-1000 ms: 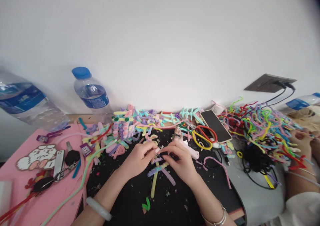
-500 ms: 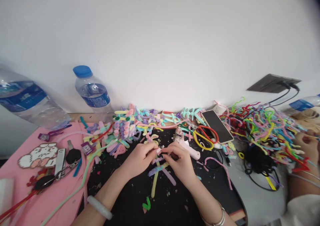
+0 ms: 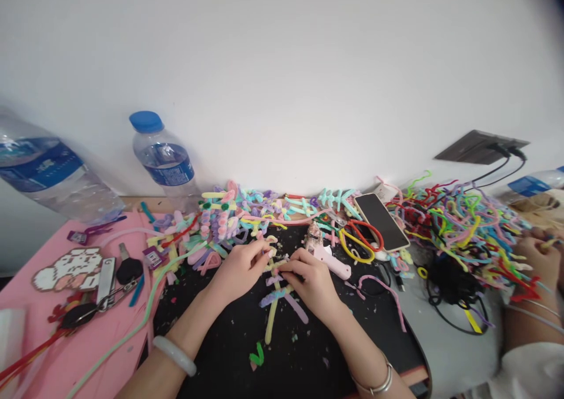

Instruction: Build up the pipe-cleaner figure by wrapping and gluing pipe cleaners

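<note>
A small pipe-cleaner figure [image 3: 274, 299] lies on the black mat [image 3: 220, 346], with a yellow stem, a purple strip and a fluffy blue-purple band across it. My left hand [image 3: 240, 272] is closed in a pinch just above its upper end; whatever is between the fingertips is too small to name. On the figure's upper right side, my right hand [image 3: 312, 281] has its thumb and fingers closed at the yellow top part. Behind my right hand rests a pink glue gun [image 3: 332, 262]. A bent green piece [image 3: 257, 355] lies nearer to me.
Scissors [image 3: 361, 243] and a phone [image 3: 382, 223] lie at the right back. Pipe-cleaner pieces [image 3: 220, 220] line the wall; a tangled heap [image 3: 462, 223] spreads right, near another person's hand [image 3: 535, 264]. Bottles [image 3: 165, 158] and keys [image 3: 129, 270] are at left.
My hands have moved slightly apart: the left fingertips shifted up and left, the right ones closed at the top of the figure. The small pale piece between them no longer shows clearly.
</note>
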`<state>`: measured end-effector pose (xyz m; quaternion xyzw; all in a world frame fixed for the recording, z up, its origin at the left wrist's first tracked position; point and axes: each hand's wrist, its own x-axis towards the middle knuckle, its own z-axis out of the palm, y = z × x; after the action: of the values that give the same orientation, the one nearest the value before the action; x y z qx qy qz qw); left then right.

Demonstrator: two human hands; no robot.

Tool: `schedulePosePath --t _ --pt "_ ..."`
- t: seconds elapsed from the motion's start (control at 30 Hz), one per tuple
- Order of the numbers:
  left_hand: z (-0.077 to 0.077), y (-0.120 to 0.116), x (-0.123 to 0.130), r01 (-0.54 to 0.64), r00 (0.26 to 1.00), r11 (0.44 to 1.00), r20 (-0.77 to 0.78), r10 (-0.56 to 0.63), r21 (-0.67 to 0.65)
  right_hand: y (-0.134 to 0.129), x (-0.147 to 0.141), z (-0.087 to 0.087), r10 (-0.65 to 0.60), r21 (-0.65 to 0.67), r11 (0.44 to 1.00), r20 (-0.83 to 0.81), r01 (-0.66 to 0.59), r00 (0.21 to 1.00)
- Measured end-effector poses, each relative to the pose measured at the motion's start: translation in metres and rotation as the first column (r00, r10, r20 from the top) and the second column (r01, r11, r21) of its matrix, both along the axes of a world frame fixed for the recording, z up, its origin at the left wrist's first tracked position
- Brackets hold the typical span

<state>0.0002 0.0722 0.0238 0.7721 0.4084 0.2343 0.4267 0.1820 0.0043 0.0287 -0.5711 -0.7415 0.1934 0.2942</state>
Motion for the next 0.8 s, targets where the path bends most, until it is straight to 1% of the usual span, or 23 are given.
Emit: schedulePosePath --t 0.13,0.27,0.47,0.63,0.8 --pt "0.0004 -0.0007 0.0005 0.009 1.0 1.0 0.003 -0.009 -0.007 -0.0005 -0.001 -0.0021 0.017 -0.03 0.999 0.113 -0.014 0.993" --pt "0.0012 -0.0001 0.0013 0.012 1.0 1.0 0.01 -0.012 -0.006 0.0005 -0.0025 -0.0017 0.027 -0.031 0.999 0.155 -0.023 0.988" --pt "0.0018 0.0005 0.0009 0.018 1.0 1.0 -0.004 -0.018 -0.015 0.0005 -0.0022 0.0023 0.003 -0.051 0.999 0.148 0.005 0.989" --pt "0.0019 0.0001 0.0007 0.023 1.0 1.0 -0.001 -0.023 -0.014 0.0007 -0.0002 0.0045 0.042 -0.069 0.997 0.102 -0.035 0.994" --pt "0.0024 0.0 0.001 0.022 1.0 1.0 0.005 -0.022 0.003 0.0015 -0.0016 0.0057 0.056 -0.075 0.996 0.123 -0.047 0.991"
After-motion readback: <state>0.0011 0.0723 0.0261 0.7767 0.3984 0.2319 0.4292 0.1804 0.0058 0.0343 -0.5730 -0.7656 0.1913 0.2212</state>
